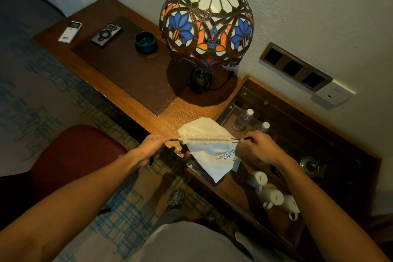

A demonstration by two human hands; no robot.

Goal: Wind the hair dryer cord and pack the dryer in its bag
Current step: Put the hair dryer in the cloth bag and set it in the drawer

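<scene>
A white cloth drawstring bag [209, 153] with dark printed text hangs in the air over the front edge of the wooden desk [191, 110]. Its mouth is gathered into a tight ruffled line. My left hand [154, 147] pinches the dark drawstring at the bag's left end. My right hand [258, 147] pinches the drawstring at the right end. The cords are stretched straight between both hands. The hair dryer and its cord are not visible; whatever is in the bag is hidden by the cloth.
A stained-glass lamp [206, 19] stands on the desk behind the bag. Farther left lie an ashtray [146, 41], a phone [106, 34] and a white remote [70, 32]. Below right, a glass-topped compartment holds bottles [242, 120] and white mugs [270, 191]. A red chair [74, 155] is at left.
</scene>
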